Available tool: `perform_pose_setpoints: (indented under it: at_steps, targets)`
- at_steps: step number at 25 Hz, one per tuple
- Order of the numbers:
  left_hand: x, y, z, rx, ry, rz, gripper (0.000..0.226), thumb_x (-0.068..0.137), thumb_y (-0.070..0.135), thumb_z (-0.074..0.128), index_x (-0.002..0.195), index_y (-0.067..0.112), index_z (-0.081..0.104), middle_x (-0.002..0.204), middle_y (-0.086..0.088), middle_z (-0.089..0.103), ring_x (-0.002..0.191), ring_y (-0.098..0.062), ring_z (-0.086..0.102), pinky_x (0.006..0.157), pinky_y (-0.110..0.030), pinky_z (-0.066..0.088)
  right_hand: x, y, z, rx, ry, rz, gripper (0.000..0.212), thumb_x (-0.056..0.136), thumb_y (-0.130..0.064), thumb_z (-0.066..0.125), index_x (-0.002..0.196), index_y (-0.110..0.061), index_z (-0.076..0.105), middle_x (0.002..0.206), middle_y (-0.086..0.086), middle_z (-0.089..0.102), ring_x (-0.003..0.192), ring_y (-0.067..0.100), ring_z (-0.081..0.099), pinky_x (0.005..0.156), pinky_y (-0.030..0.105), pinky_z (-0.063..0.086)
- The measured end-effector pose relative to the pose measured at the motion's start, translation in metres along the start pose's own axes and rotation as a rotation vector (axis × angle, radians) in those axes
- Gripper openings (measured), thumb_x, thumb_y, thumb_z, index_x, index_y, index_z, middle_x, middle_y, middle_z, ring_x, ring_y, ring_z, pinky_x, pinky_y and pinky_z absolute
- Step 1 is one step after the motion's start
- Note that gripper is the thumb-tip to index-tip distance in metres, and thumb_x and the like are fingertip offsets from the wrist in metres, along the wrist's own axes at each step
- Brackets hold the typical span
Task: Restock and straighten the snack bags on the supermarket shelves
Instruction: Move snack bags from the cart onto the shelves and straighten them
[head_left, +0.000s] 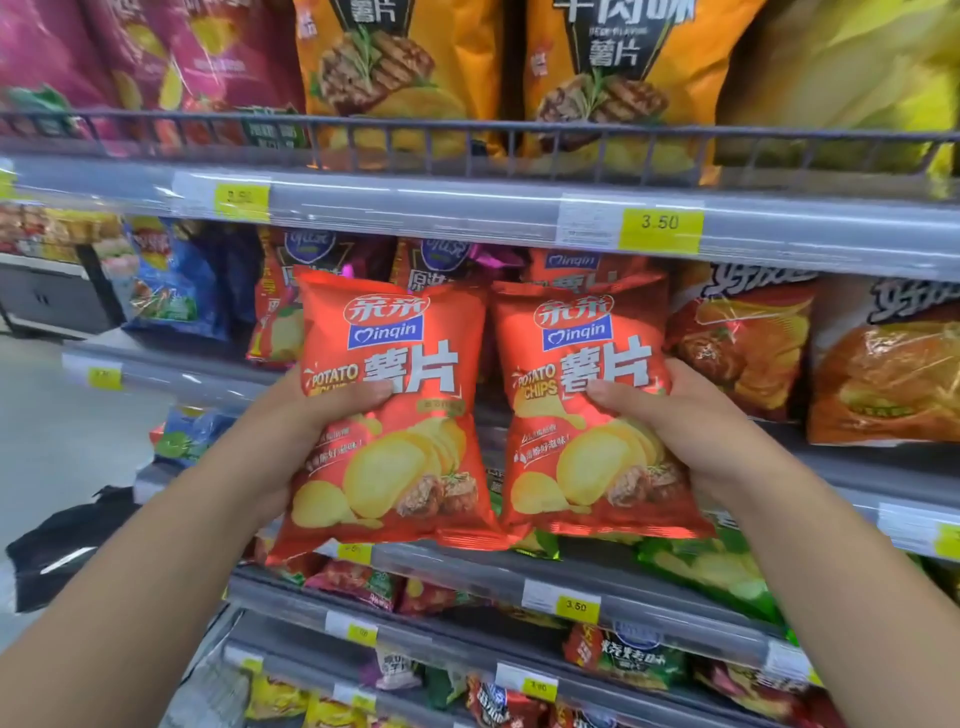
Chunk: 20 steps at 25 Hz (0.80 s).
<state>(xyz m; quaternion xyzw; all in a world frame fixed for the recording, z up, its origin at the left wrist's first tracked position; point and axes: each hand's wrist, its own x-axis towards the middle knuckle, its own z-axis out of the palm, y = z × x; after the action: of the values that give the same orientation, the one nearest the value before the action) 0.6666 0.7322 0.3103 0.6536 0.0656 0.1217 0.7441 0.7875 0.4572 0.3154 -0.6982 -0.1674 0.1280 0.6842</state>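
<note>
Our left hand (291, 431) gripped a red chip bag (400, 431) at its outer edge, thumb curled across the front and fingers hidden behind. Our right hand (691, 426) clasped a twin bag (592, 441) the same way. Both bags stood upright, close side by side, below and left of the yellow 3.50 price tag (661, 222). They faced us, likely so we could shelve them label-out. Just below-left of that tag a matching bag (576, 266) showed on the shelf, probably their row.
</note>
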Motion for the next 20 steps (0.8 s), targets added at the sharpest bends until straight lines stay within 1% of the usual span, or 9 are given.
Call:
perform_pose_setpoints:
  at_steps: [4,8,11,14,16,20]
  targets:
    - [0.012,-0.003,0.030,-0.003,-0.048,0.008,0.103,0.015,0.047,0.096,0.112,0.022,0.068,0.101,-0.009,0.076,0.081,-0.028,0.075,0.057,-0.034,0.059,-0.005,-0.004,-0.031,-0.028,0.022,-0.018,0.054,0.066,-0.031,0.080,0.115,-0.017,0.066,0.101,0.004,0.075,0.090,0.025,0.073,0.084,0.043,0.056]
    - [0.025,-0.009,0.066,-0.013,-0.111,0.022,0.098,0.016,0.044,0.096,0.108,0.021,0.071,0.100,-0.010,0.076,0.079,-0.027,0.075,0.057,-0.032,0.058,-0.014,-0.004,-0.066,-0.020,0.082,-0.034,0.061,0.063,-0.031,0.081,0.119,-0.016,0.063,0.102,0.005,0.075,0.091,0.025,0.073,0.083,0.043,0.057]
    - [0.028,-0.011,0.083,-0.006,-0.126,0.036,0.096,0.018,0.044,0.096,0.109,0.022,0.070,0.100,-0.008,0.076,0.082,-0.027,0.075,0.058,-0.033,0.059,-0.019,-0.002,-0.085,0.005,0.094,-0.038,0.057,0.067,-0.028,0.079,0.120,-0.016,0.063,0.103,0.005,0.075,0.091,0.025,0.073,0.081,0.042,0.057]
    - [0.029,-0.014,0.081,-0.010,-0.106,0.022,0.088,0.028,0.038,0.095,0.110,0.020,0.070,0.103,-0.010,0.075,0.084,-0.028,0.075,0.059,-0.034,0.059,-0.018,0.000,-0.087,0.021,0.092,-0.052,0.058,0.066,-0.027,0.079,0.120,-0.016,0.062,0.102,0.005,0.075,0.090,0.025,0.073,0.076,0.039,0.059]
    - [0.028,-0.015,0.070,-0.008,-0.097,0.017,0.090,0.026,0.041,0.096,0.110,0.020,0.071,0.105,-0.011,0.075,0.087,-0.029,0.074,0.062,-0.035,0.059,-0.015,-0.001,-0.080,0.016,0.087,-0.054,0.058,0.064,-0.027,0.078,0.119,-0.015,0.062,0.100,0.004,0.075,0.088,0.024,0.073,0.072,0.037,0.060]
    - [0.026,-0.017,0.037,-0.010,-0.056,-0.014,0.084,0.029,0.038,0.096,0.107,0.023,0.071,0.106,-0.011,0.075,0.087,-0.031,0.074,0.063,-0.038,0.060,0.001,-0.006,-0.064,0.027,0.151,-0.070,0.070,0.056,-0.032,0.082,0.121,-0.016,0.061,0.101,0.005,0.075,0.088,0.026,0.073,0.081,0.044,0.058]
